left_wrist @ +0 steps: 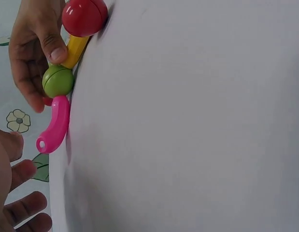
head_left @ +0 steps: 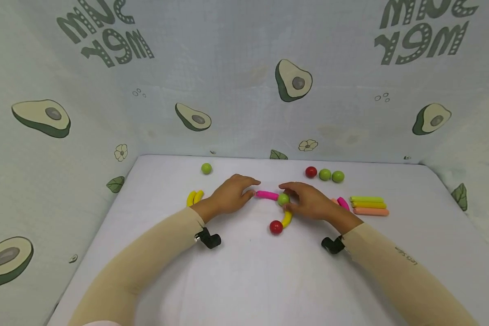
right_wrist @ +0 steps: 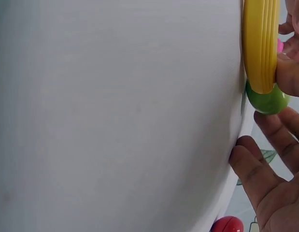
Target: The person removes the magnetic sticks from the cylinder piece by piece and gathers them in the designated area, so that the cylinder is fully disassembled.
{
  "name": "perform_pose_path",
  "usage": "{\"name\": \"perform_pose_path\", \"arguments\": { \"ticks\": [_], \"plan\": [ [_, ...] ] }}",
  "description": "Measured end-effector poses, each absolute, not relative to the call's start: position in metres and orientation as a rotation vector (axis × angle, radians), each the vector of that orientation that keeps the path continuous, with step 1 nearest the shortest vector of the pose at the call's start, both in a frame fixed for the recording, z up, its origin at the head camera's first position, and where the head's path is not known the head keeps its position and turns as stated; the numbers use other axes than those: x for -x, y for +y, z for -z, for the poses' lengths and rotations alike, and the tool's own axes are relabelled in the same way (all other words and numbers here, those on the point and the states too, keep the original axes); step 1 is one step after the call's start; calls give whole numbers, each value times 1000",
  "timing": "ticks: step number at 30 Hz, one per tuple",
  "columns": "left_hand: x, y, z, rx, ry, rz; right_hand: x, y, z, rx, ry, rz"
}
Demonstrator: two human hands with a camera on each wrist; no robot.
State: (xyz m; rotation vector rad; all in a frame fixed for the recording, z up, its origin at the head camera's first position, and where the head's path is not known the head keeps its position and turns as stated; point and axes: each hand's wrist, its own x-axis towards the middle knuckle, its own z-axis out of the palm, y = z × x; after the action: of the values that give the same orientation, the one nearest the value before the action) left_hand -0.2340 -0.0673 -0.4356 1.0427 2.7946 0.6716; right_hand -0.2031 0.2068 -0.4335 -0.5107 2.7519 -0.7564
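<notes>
On the white table a chain of toy pieces lies joined: a curved pink stick [head_left: 266, 195], a green ball [head_left: 283, 199], a curved yellow stick [head_left: 287, 219] and a red ball [head_left: 275, 227]. My right hand [head_left: 311, 200] holds the chain at the green ball, its thumb [right_wrist: 290, 77] on the end of the yellow stick and a finger against the ball. To the left, my left hand [head_left: 233, 194] is by the pink stick's free end, fingers spread and apart from it. The pink stick's open tip faces that hand in the left wrist view.
Two yellow sticks [head_left: 194, 198] lie behind the left wrist, with a lone green ball [head_left: 206, 168] farther back. A red ball [head_left: 311, 172] and two green balls [head_left: 331, 175] line the back right. Straight sticks [head_left: 368, 205] and a pink stick [head_left: 343, 203] lie right of the right hand.
</notes>
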Motion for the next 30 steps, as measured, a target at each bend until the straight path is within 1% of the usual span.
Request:
{"name": "perform_pose_path", "arguments": {
  "ticks": [7,17,24,30],
  "plan": [
    [229,-57,439,-1191,2745,-544,202,207,433,531,2751,775],
    [224,-54,442,-1254,2735,-481,202,206,432,511,2752,750],
    [222,-55,442,-1273,2689,-524,203,208,432,517,2750,741],
    [223,-54,442,-1348,2616,-600,204,208,432,535,2752,746]
  ]
}}
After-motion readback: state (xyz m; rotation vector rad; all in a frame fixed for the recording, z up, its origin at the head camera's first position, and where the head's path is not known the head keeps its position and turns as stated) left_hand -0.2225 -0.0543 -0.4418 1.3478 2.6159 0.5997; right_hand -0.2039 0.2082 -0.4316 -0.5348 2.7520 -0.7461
